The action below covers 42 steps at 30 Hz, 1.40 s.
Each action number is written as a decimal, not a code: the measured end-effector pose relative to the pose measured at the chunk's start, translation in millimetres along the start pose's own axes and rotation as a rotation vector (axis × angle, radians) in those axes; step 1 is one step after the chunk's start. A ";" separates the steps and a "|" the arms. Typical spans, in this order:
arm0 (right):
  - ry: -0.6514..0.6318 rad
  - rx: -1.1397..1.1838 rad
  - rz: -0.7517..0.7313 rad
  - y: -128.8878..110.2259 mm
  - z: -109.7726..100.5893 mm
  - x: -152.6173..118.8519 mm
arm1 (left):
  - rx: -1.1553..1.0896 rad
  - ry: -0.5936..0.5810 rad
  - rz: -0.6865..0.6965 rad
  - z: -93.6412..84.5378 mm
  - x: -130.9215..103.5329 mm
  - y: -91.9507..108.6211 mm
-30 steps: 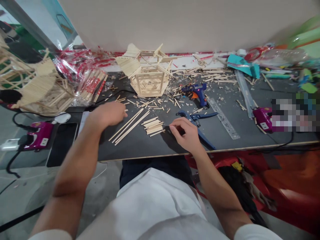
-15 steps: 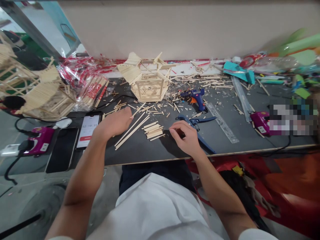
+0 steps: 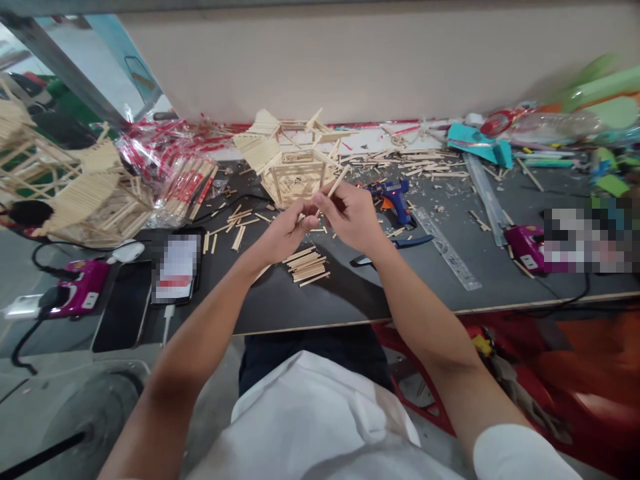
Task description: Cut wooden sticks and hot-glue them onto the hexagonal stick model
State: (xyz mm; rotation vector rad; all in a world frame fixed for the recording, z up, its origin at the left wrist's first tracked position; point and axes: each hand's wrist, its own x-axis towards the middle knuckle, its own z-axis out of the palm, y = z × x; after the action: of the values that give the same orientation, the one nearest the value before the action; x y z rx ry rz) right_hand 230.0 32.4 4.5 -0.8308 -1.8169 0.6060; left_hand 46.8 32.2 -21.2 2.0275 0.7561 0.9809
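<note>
A thin wooden stick [image 3: 339, 180] slants up between my hands above the bench. My right hand [image 3: 354, 217] pinches it with thumb and fingers. My left hand [image 3: 287, 233] is closed at the stick's lower end, its fingertips meeting the right hand's. Just behind my hands stands a wooden stick model [image 3: 293, 175] with several sides, partly covered by them. A small pile of short cut sticks [image 3: 307, 265] lies on the bench below my hands. My right forearm partly hides a blue-handled cutting tool [image 3: 415, 242].
A blue glue gun [image 3: 397, 200] and clear ruler [image 3: 450, 250] lie right of my hands. Two phones [image 3: 123, 307] and a purple power adapter [image 3: 83, 287] are at left, with a larger stick model [image 3: 95, 193] behind. Stick scraps [image 3: 410, 163] litter the back. The bench edge [image 3: 310, 329] is near me.
My left hand has moved right and up from the loose sticks to meet my right hand. My right hand has risen toward the model, and a stick is now held between them.
</note>
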 end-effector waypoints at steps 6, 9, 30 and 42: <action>0.034 -0.073 -0.007 10.9 0.8 -10.4 | 0.080 0.059 -0.038 -8.3 -13.6 -10.0; -0.003 -0.086 -0.060 18.2 5.7 -8.6 | 0.116 -0.036 -0.046 -15.6 -15.0 -12.2; -0.145 0.103 0.144 21.8 14.3 -15.8 | 0.045 0.148 -0.270 -12.9 -15.4 -12.8; -0.268 0.139 0.274 21.5 16.3 -17.4 | 0.135 0.036 -0.231 -14.4 -17.3 -24.1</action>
State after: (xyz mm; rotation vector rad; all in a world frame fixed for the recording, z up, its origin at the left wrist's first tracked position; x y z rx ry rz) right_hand 225.1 32.2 -27.2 -0.9470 -1.8862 1.0507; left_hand 21.3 37.6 -41.5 1.9854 1.0753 0.8540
